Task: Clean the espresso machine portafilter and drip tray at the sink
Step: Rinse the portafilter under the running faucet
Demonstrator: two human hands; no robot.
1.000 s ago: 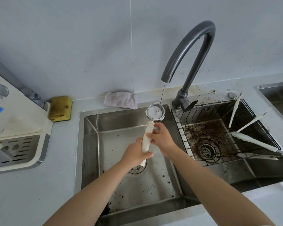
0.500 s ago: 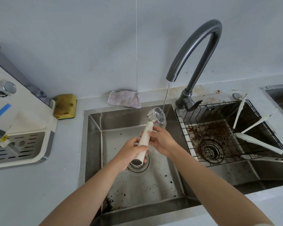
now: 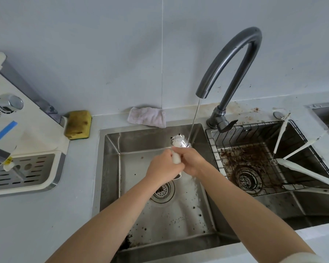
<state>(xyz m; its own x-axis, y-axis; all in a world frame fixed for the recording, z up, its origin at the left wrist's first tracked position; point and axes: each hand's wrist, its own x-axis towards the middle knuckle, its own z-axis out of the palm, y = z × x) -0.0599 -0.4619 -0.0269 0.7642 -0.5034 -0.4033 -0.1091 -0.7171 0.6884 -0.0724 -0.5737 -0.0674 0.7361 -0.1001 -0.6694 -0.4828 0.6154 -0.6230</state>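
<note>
Over left basin (image 3: 112, 168): portafilter (image 3: 179, 143) under faucet (image 3: 235, 54) stream, head now tipped sideways, hands closer together than before. Left hand (image 3: 162, 168) and right hand (image 3: 191, 161) both wrap its handle. Coffee grounds (image 3: 241, 154) coat wire rack (image 3: 217, 158), right basin (image 3: 311, 205).

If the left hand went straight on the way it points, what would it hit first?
Probably the right hand, which grips the same portafilter handle just ahead of it; depth is unclear.

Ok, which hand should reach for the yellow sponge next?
Probably the left hand. The sponge lies on the counter left of the sink, on that hand's side, so no crossing over. The right hand grips the portafilter nearer its head under the water, so it could hold it alone.
</note>
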